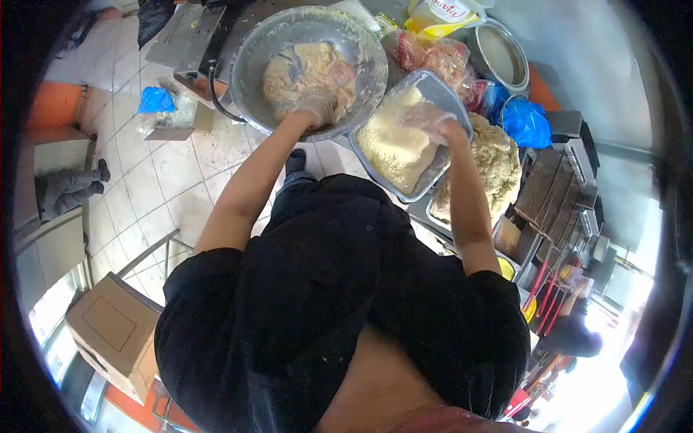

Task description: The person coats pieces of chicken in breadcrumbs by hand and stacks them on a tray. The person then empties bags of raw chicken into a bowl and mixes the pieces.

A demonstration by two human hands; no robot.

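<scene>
A large round metal bowl at the top centre holds coated, pale brown pieces of what looks like raw meat. My left hand, in a clear glove, reaches into the bowl at its near side and touches the pieces; its fingers are not clearly visible. To the right, a clear rectangular tub holds pale yellow flour or crumbs. Over the far right part of this tub is my right hand, also gloved and dusted, with its fingers stretched apart at the crumbs. Nothing is visibly gripped in it.
A second tub of lumpy coating stands right of the crumbs. Behind are plastic bags of reddish pieces, a round metal pot, a yellow container and a blue bag. Other people are visible at the left and lower right.
</scene>
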